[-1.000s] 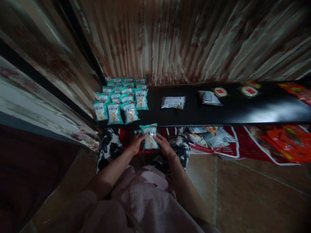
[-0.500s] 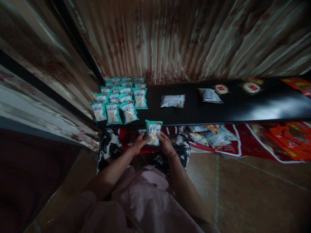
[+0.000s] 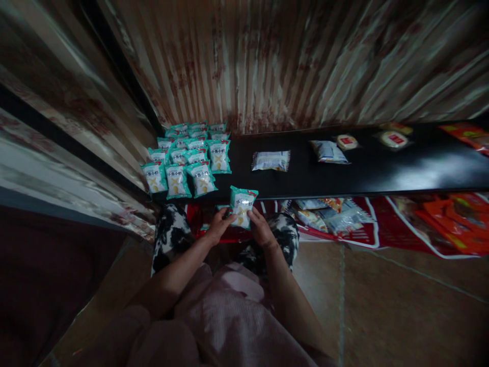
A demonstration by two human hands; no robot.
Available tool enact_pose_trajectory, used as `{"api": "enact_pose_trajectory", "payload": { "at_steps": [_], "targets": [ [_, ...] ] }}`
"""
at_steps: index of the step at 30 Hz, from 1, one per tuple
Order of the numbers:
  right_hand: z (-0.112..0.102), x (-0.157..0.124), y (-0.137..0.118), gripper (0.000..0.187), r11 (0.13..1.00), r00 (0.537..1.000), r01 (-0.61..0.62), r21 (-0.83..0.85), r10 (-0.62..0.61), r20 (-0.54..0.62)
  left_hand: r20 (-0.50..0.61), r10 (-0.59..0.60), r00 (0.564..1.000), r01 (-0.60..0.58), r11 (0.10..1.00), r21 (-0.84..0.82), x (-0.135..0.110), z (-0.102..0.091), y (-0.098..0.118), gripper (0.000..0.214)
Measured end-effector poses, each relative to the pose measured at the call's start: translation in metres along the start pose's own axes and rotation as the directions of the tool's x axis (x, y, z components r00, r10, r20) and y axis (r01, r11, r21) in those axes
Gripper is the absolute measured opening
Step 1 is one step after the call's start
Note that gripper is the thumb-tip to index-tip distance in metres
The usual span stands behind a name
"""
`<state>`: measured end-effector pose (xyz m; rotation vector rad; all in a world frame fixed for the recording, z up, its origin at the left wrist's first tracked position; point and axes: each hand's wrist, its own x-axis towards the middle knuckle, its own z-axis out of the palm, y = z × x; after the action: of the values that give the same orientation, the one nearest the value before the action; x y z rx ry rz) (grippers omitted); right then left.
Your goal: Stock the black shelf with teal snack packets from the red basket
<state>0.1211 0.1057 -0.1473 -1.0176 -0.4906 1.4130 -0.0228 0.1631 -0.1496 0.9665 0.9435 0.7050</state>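
Between my hands, in front of the black shelf [image 3: 298, 181], a small teal-and-white snack packet [image 3: 243, 205] is held upright with its printed face toward me. My left hand [image 3: 220, 224] grips its lower left side, thumb on the front. On the lower right side my right hand [image 3: 262, 228] closes with its thumb at the edge. Matching teal snack packets [image 3: 177, 180] stand in rows at the shelf's left end, several deep. A white-and-blue packet [image 3: 271, 160] lies flat on the shelf to their right.
Farther right on the shelf lie another white packet [image 3: 329, 152], two round wrapped pieces [image 3: 347, 141] and orange packets [image 3: 468, 135]. Below the shelf edge, red bags [image 3: 397, 229] hold clear and orange packets. A pleated curtain [image 3: 267, 61] hangs behind; a dark post [image 3: 122, 66] stands left.
The held packet has risen slightly and tilted a little, its top edge leaning right. Both hands keep their grip; the packets on the shelf stay where they were.
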Motion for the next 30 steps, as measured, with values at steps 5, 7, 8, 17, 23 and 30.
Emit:
{"api": "enact_pose_trajectory", "payload": {
  "at_steps": [5, 7, 8, 17, 23, 30],
  "targets": [
    [-0.003, 0.004, 0.0, 0.05, 0.999, 0.997, 0.032, 0.021, -0.03, -0.074, -0.024, -0.048, 0.999, 0.05, 0.994, 0.096, -0.004, -0.002, 0.002, 0.043],
    [-0.004, 0.004, 0.0, 0.048, 0.999, 0.994, 0.032, 0.002, -0.032, -0.103, -0.019, -0.079, 0.997, 0.08, 0.992, 0.094, -0.008, -0.002, 0.006, 0.042],
    [-0.004, 0.004, 0.0, 0.047, 1.0, 0.994, 0.031, -0.004, -0.031, -0.11, -0.01, -0.097, 0.995, 0.097, 0.992, 0.084, -0.01, -0.002, 0.008, 0.042],
    [0.001, 0.003, 0.002, 0.043, 1.0, 0.995, -0.012, 0.004, 0.013, -0.102, -0.079, 0.038, 0.996, -0.036, 0.999, 0.029, 0.005, -0.001, 0.034, 0.039],
    [0.0, 0.0, 0.005, 0.043, 0.997, 0.997, -0.077, -0.026, 0.077, -0.014, -0.243, 0.104, 0.965, -0.042, 0.968, 0.248, 0.019, 0.009, 0.039, 0.022],
    [0.0, -0.002, 0.002, 0.052, 0.992, 0.992, -0.124, -0.037, 0.124, -0.002, -0.267, 0.042, 0.963, 0.006, 0.984, 0.179, 0.019, 0.005, 0.031, 0.024]
  ]
}}
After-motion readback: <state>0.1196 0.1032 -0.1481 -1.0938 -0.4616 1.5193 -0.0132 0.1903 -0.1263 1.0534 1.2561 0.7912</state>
